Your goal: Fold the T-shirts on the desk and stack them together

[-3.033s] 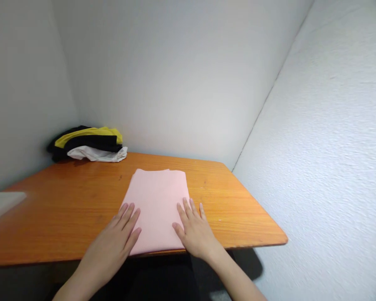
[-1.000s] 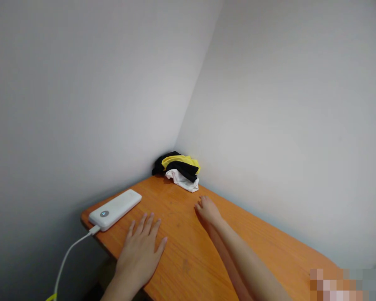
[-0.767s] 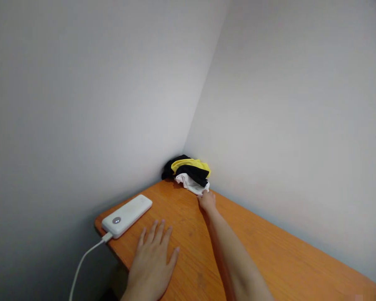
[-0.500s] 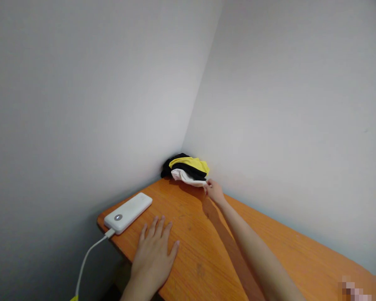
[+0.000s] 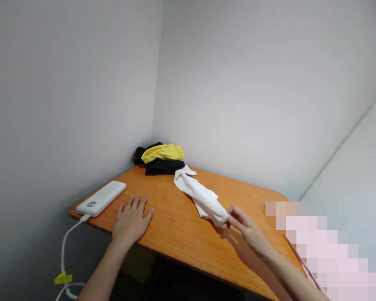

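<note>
My right hand pinches one end of a limp white cloth, long and narrow, at the right of the table's middle. The cloth trails back to the pile, its far end beside a folded black cloth. On top of that black piece lies a crumpled yellow cloth, with more black fabric behind. Flat on the table near the front left edge, my left hand has its fingers spread and holds nothing. Just left of it is a white power bank.
The orange-brown wooden table stands in a corner between grey-white walls. A white cable with a yellow tag hangs from the power bank over the left edge. At the right, a pixelated pinkish area cannot be made out.
My right hand has drawn the white cloth out of the pile, towards me and to the right. My left hand stays flat on the table. The view has turned right.
</note>
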`<move>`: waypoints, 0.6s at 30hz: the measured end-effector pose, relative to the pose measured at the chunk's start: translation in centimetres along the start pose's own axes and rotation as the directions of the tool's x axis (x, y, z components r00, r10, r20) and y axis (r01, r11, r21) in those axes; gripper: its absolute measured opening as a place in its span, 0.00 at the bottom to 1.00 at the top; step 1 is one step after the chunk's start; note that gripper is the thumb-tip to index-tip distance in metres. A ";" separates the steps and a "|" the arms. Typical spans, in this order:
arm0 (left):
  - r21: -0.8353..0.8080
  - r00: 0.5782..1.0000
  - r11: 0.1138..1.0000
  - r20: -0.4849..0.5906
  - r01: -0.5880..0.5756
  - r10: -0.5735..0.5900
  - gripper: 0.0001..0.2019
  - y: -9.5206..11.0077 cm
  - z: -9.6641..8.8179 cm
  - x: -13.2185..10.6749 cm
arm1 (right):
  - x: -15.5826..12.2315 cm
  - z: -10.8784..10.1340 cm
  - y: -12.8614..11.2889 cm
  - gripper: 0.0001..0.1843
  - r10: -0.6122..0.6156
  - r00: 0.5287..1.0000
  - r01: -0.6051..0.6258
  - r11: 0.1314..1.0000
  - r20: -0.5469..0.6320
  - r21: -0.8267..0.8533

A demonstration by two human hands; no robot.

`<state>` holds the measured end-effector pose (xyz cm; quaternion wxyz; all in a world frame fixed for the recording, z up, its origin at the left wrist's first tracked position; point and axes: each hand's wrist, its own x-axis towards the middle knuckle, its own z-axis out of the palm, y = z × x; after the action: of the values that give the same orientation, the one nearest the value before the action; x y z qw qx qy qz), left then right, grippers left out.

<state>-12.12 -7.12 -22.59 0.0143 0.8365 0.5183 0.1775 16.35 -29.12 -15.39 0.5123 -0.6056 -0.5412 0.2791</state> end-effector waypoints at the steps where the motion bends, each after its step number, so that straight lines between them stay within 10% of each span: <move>1: 0.008 1.000 1.000 0.006 -0.001 0.001 0.31 0.0 0.1 0.1 | -2.0 0.0 0.1 0.18 0.031 0.999 -0.031 0.999 0.010 0.027; 9: 0.083 0.995 0.997 0.095 0.000 -0.008 0.33 0.3 -0.1 0.4 | -13.6 -2.6 -4.5 0.20 0.136 0.990 -0.122 0.964 0.048 -0.235; 18: 0.071 0.990 0.997 0.135 -0.044 0.034 0.36 3.3 0.0 2.8 | -20.8 -9.5 -2.5 0.04 0.099 0.970 -0.236 0.615 -0.223 -0.753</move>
<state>-8.12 -6.21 -21.09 0.0147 0.8563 0.5060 0.1022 18.52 -52.02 -14.52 0.2157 -0.8347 -0.5064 0.0174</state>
